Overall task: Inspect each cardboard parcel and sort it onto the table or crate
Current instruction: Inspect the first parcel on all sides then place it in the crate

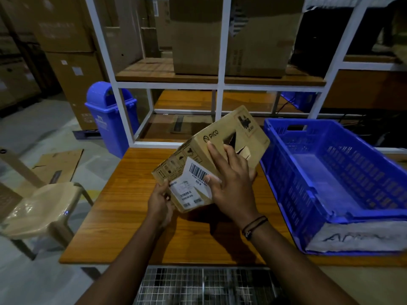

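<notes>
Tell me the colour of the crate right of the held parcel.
Blue, a slatted plastic crate; the head view shows it clearly, resting on the wooden table.

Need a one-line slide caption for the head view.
Both hands, left and right, hold a labelled cardboard parcel above the wooden table, beside a blue crate.

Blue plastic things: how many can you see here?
3 for sure: a crate on the table's right side, a bin on the floor left of the white rack, and something blue behind the rack, mostly hidden, perhaps another crate.
</notes>
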`<control>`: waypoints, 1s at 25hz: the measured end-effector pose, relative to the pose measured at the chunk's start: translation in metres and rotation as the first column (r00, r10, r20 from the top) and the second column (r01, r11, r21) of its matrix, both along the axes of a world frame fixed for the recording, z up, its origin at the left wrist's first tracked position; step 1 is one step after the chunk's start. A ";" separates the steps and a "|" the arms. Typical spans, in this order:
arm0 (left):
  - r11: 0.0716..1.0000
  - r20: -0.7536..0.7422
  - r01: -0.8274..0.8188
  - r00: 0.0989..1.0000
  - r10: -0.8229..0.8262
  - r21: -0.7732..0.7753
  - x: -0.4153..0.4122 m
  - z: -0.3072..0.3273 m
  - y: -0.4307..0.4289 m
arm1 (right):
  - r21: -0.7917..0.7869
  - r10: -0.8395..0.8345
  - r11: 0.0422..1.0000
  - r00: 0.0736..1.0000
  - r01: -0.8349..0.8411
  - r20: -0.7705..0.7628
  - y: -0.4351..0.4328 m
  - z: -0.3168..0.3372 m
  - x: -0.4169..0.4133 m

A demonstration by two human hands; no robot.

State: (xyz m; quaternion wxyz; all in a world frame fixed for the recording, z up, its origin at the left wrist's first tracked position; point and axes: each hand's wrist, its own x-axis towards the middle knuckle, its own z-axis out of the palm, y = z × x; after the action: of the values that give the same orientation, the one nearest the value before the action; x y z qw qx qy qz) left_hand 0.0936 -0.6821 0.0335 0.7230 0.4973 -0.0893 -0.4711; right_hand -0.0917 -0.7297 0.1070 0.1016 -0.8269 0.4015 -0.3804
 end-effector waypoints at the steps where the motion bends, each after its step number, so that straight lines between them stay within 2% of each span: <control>1: 1.000 0.001 -0.005 1.000 0.005 -0.010 -0.002 -0.005 -0.001 | -0.010 0.006 1.000 1.000 -0.007 -0.006 -0.001 -0.001 0.000; 5: 0.999 0.100 0.006 0.995 -0.002 -0.037 -0.006 0.006 -0.010 | 0.058 0.026 0.998 0.996 -0.031 0.089 -0.013 0.008 -0.017; 8: 0.988 0.257 0.084 0.965 -0.049 -0.127 -0.015 0.039 -0.020 | 0.070 0.064 0.994 0.967 -0.083 0.245 -0.034 0.031 -0.042; 11: 0.958 0.409 0.177 0.910 -0.073 -0.223 -0.038 0.081 -0.036 | -0.009 0.129 0.990 0.902 -0.137 0.411 -0.054 0.062 -0.076; 13: 0.936 0.496 0.230 0.865 -0.073 -0.265 -0.056 0.106 -0.057 | -0.086 0.142 0.990 0.883 -0.115 0.447 -0.069 0.082 -0.107; 15: 0.911 0.561 0.294 0.823 -0.088 -0.289 -0.077 0.128 -0.083 | -0.131 0.098 0.990 0.893 -0.044 0.439 -0.084 0.100 -0.139; 18: 0.877 0.594 0.374 0.793 -0.134 -0.301 -0.117 0.149 -0.123 | -0.099 0.025 0.995 0.874 0.026 0.486 -0.104 0.119 -0.186; 25: 0.801 0.690 0.529 0.691 -0.216 -0.279 -0.198 0.151 -0.181 | 0.128 -0.171 0.985 0.768 0.116 0.617 -0.166 0.117 -0.287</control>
State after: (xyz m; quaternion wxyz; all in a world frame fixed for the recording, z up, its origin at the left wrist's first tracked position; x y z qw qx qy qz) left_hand -0.1042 -0.8632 0.1840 0.6312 0.4100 -0.5350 -0.3838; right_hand -0.3787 -0.8955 0.2239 0.2337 -0.6157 0.4222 -0.6229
